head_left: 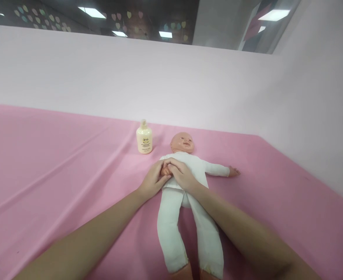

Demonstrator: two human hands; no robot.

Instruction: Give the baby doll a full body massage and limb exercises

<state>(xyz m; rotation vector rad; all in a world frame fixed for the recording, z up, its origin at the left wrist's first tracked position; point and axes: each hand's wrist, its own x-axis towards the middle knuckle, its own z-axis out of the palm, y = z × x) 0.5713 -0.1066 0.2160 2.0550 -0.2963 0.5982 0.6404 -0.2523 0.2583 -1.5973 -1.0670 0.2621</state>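
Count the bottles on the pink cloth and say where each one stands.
1. The bottle stands upright on the pink cloth, just left of the doll and its head. None seem hidden.

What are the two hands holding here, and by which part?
Both the left hand and right hand clasp the small hand of the white-clothed plastic baby doll, over its torso.

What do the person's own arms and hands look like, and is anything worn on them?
Both forearms are bare as far as the picture shows: no sleeves, gloves or watch. The left hand and right hand also show no rings, though small details are hard to see.
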